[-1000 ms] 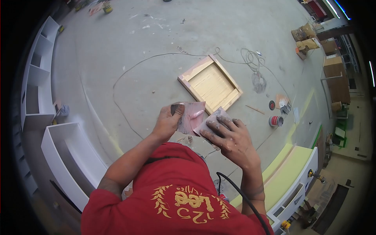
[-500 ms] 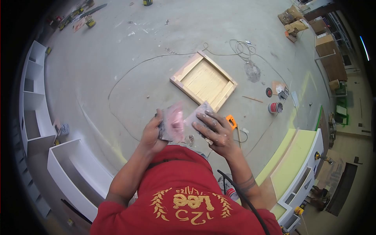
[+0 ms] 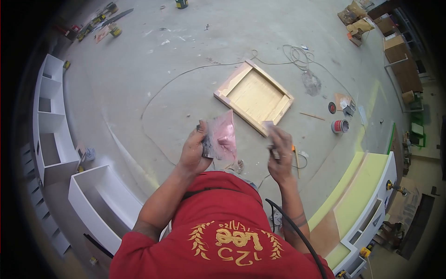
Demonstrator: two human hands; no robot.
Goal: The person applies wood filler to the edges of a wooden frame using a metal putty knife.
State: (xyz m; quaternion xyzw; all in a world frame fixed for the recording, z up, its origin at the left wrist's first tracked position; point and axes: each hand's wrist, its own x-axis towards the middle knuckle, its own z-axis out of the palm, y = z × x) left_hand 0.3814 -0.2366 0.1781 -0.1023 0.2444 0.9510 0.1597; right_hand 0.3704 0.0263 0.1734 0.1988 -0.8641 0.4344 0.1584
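My left hand grips a flat plate with pink paste on its face, held up in front of my waist. To the right, apart from the plate, my right hand is closed around a small flat scraper, smeared by motion. Grey smudges cover its fingers. Beyond my hands, a shallow wooden frame with a light panel lies on the floor, with pink paste along its left edge.
A red and grey tin, a thin stick and a coiled cable lie beyond on the right. White shelving and a white open box stand left. A yellow-green panel is at right.
My right hand has moved right, away from the plate, with the scraper turned upward. The plate is now tilted more. The whole view has shifted slightly, so the surroundings appear further right.
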